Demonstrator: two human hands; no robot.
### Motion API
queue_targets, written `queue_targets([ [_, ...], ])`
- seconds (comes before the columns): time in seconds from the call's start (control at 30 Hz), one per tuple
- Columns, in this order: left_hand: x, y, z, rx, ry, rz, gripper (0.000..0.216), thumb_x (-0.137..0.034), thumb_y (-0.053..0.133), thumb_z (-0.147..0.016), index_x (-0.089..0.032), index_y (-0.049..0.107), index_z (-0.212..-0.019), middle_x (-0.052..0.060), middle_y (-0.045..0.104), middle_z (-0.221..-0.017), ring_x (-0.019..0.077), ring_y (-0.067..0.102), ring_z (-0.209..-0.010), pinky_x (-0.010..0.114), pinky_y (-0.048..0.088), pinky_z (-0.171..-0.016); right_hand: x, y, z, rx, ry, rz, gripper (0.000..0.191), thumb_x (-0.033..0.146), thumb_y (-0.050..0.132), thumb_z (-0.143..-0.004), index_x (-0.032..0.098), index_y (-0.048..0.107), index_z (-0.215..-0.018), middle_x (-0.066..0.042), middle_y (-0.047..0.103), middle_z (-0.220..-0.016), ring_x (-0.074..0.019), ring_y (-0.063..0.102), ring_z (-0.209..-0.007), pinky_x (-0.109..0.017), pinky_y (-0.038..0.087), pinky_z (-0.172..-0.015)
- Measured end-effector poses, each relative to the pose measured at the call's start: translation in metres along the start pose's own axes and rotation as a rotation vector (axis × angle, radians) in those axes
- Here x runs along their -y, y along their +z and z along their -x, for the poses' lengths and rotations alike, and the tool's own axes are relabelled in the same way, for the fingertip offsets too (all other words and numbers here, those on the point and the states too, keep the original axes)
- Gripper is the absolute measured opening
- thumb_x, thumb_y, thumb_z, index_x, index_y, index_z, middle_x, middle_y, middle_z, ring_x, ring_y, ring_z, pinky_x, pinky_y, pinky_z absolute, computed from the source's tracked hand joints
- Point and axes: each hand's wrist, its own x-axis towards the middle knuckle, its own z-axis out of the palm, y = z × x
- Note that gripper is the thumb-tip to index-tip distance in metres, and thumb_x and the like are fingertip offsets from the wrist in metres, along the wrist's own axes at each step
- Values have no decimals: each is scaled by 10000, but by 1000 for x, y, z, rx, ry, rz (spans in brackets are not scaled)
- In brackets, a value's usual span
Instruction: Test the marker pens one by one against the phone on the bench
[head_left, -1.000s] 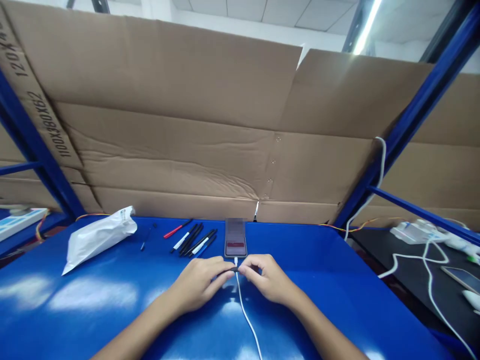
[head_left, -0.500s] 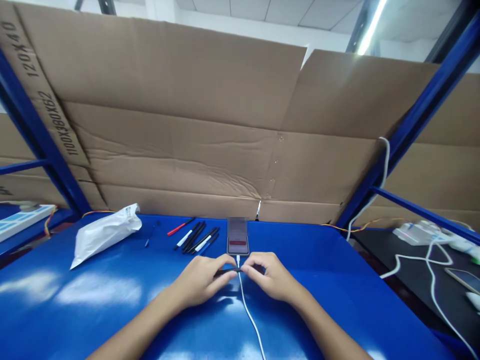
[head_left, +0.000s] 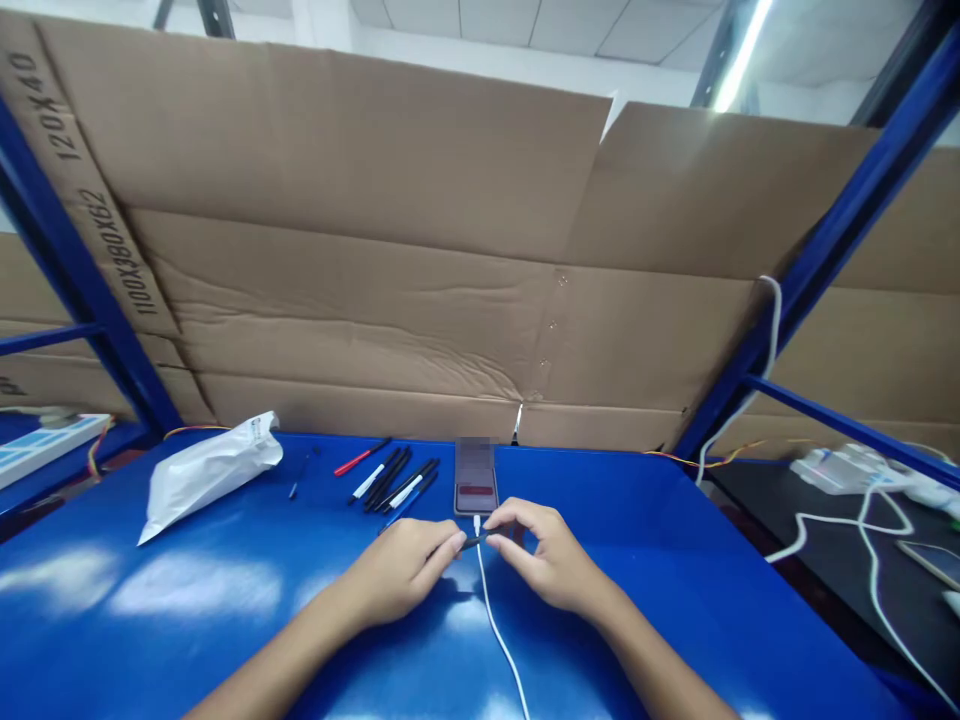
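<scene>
A thin black pen [head_left: 471, 543] is held level above the blue table, in front of the phone. My left hand [head_left: 405, 572] is closed around one end, which its fingers mostly hide. At the other end, the thumb and index finger of my right hand [head_left: 551, 562] pinch the pen's tip or cap; which of these cannot be made out. Just beyond the hands lies a phone [head_left: 475, 478], with a white charging cable [head_left: 491, 610] running from its near edge beneath the pen. Several black, white-labelled and blue pens [head_left: 394, 480] lie left of the phone.
A red pen [head_left: 362, 457] and a slim dark refill-like piece [head_left: 300, 477] lie further left, near a white plastic bag [head_left: 210, 470]. A cardboard wall [head_left: 360, 300] stands behind the blue table [head_left: 225, 640]. White cables [head_left: 832, 518] and a power strip cross the black surface at right.
My left hand has rolled over the pen, its fingers now curled more tightly and covering more of it. The pen's exposed part is shorter and slightly tilted. My right hand has barely moved.
</scene>
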Motion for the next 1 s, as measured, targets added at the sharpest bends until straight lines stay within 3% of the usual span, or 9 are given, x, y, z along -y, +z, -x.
queue_targets([
  [0.23, 6, -1, -2, -75, -17, -17, 440, -354, 333, -1075, -194, 488, -695, -14, 533, -634, 145, 485, -584, 292, 296, -601, -3, -1, 0, -25, -5, -6, 118, 268, 626, -946, 214, 721, -990, -29, 735, -862, -158, 628, -713, -268, 482, -685],
  [0.5, 10, 0, -2, -105, -30, -57, 426, -334, 352, -1058, -203, 471, -671, -12, 533, -617, 152, 479, -563, 303, 279, -584, -1, -4, -3, -59, -46, 8, 207, 298, 588, -992, 224, 771, -1055, -60, 754, -921, -177, 641, -745, -289, 474, -690],
  [0.67, 8, 0, -3, -108, -25, -61, 419, -332, 352, -1051, -202, 461, -668, -11, 533, -614, 151, 481, -562, 301, 276, -584, -3, -1, -1, -40, -8, 55, 157, 322, 665, -952, 221, 761, -1025, -42, 727, -885, -167, 604, -724, -277, 447, -669],
  [0.83, 7, -5, -2, -114, -25, -78, 449, -343, 351, -1051, -199, 505, -654, -13, 542, -594, 150, 488, -546, 297, 276, -575, -3, -1, -3, -6, 10, 20, 207, 334, 601, -1003, 214, 749, -924, -31, 734, -869, -170, 642, -779, -278, 460, -730],
  [0.93, 12, -13, 0, -156, -78, -69, 431, -353, 362, -1047, -202, 651, -765, 1, 634, -653, 168, 566, -594, 285, 318, -592, -5, -10, -5, -107, 37, 13, 268, 395, 594, -998, 199, 725, -870, -39, 718, -836, -172, 619, -741, -278, 455, -687],
  [1.0, 16, -17, 1, -186, -123, -53, 374, -361, 381, -1044, -221, 725, -1004, -8, 661, -672, 174, 590, -598, 278, 330, -592, -8, -18, -6, -190, 62, -24, 301, 437, 601, -981, 192, 699, -836, -40, 693, -797, -175, 598, -715, -279, 455, -660],
])
